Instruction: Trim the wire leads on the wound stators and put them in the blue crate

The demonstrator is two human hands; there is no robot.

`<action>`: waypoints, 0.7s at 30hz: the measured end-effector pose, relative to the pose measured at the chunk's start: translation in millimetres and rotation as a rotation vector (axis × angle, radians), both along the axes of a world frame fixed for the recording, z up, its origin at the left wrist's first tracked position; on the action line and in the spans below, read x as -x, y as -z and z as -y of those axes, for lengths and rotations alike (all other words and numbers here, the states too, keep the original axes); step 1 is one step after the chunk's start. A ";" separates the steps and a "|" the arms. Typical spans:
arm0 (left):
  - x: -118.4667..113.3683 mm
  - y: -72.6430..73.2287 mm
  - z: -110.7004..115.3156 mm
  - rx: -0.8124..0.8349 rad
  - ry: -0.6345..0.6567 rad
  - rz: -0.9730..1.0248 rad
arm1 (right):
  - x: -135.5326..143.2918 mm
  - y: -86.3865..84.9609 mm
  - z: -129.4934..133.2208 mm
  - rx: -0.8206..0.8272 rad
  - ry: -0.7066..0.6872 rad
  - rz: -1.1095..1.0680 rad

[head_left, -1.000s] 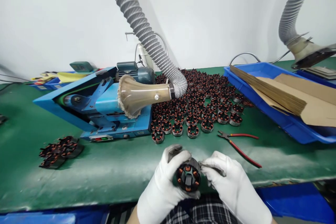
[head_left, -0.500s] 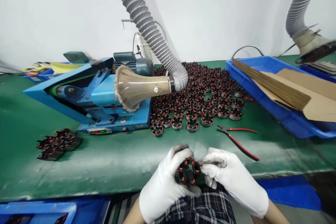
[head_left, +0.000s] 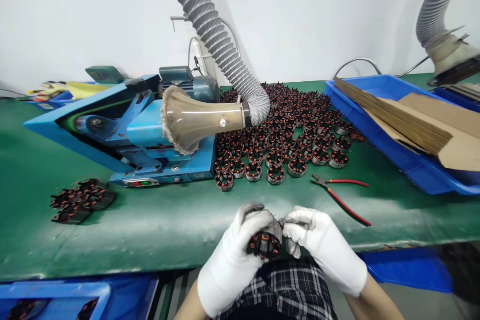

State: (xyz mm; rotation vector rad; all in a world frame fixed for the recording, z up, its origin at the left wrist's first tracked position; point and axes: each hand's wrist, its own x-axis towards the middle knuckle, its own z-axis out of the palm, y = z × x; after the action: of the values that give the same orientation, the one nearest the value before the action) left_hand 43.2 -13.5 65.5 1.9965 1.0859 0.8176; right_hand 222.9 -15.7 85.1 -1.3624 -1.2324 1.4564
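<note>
My left hand (head_left: pixel 240 250), in a white glove with grey-stained fingertips, is closed round a motor stator (head_left: pixel 265 244), a ring with copper windings and black insulators. The stator is tilted, its wound opening turned down and toward me. Against its right side is my right hand (head_left: pixel 313 240), gloved too, with thumb and fingers pinched together at the rim. What those fingertips grip is too small to make out. Beyond my hands, red-handled cutting pliers (head_left: pixel 339 195) lie with their handles spread on the green bench (head_left: pixel 168 225).
Many stators (head_left: pixel 277 135) cover the back of the bench; a small group (head_left: pixel 80 202) lies left. A blue belt machine (head_left: pixel 150 130) with a suction hood (head_left: pixel 202 122) and grey hose (head_left: pixel 213 25) stands left of centre. Blue bin (head_left: pixel 423 180) with cardboard stands right; another bin (head_left: pixel 56 290) is below left.
The held stator has tipped so that its outer side shows more and its opening faces lower. My right hand has shifted slightly left and stays pinched at its rim. The camera view moved a little.
</note>
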 end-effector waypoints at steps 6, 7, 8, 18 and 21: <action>-3.6 8.3 -7.3 0.006 0.152 -0.048 | 0.1 28.2 -0.9 0.049 -0.015 0.048; -4.5 14.6 -6.9 -0.103 0.128 -0.092 | -1.2 37.0 -1.1 0.126 -0.072 -0.011; -5.2 22.0 -6.4 -0.219 0.108 -0.138 | -2.8 45.8 -1.9 0.184 -0.131 -0.055; 1.7 50.9 -26.8 0.001 0.102 -0.283 | -6.7 39.7 -39.6 -0.033 -0.535 0.509; 4.4 47.5 -30.5 0.033 0.145 -0.295 | -15.6 24.1 -47.7 -0.358 -0.824 1.039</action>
State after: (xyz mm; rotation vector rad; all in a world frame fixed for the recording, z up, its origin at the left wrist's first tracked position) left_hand 38.8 17.0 18.0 2.1856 1.0910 0.4362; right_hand 238.4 32.0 61.0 -1.4407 -2.8099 0.8290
